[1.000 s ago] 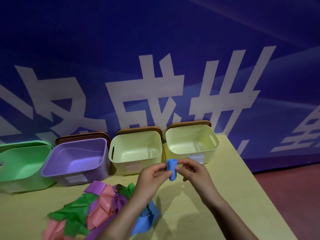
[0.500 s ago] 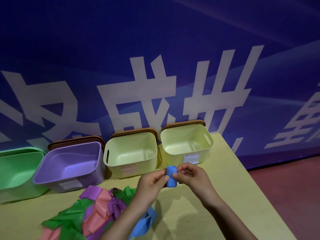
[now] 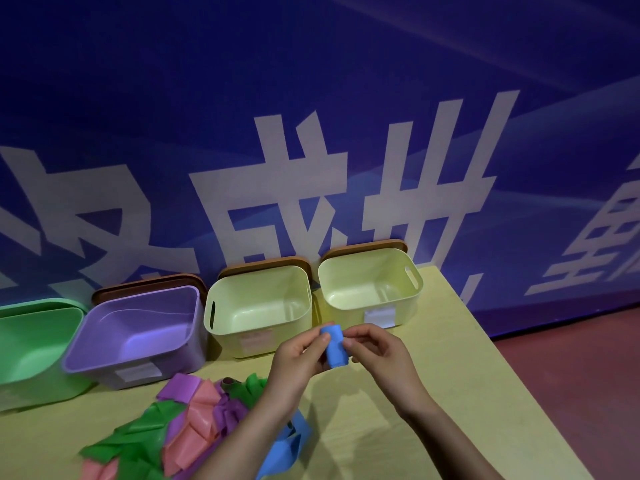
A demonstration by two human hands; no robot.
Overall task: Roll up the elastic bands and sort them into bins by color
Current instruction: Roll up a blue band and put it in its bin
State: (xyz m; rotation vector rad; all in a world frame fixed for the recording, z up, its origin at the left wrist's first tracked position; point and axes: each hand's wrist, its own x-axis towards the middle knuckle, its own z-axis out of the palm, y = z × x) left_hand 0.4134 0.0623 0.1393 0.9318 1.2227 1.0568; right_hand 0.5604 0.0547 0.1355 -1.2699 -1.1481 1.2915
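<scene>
A rolled blue elastic band (image 3: pixel 334 345) is held upright above the table, in front of the two pale yellow bins. My left hand (image 3: pixel 300 362) grips its left side and my right hand (image 3: pixel 378 355) pinches its right side. A pile of loose green, pink and purple bands (image 3: pixel 180 424) lies at the near left. A loose blue band (image 3: pixel 285 448) lies under my left forearm. Four bins stand in a row at the back: green (image 3: pixel 34 344), purple (image 3: pixel 142 336), left yellow (image 3: pixel 258 308) and right yellow (image 3: pixel 370 287). All four look empty.
The yellow table (image 3: pixel 433 393) ends at a slanted right edge, with red floor (image 3: pixel 588 375) beyond. A blue banner wall (image 3: pixel 311 133) with large white characters rises right behind the bins. Brown lids (image 3: pixel 149 284) stand behind the bins.
The blue roll stays between both hands, and its tilt has shifted slightly. The camera view has shifted a little, so the bins sit further left in the picture.
</scene>
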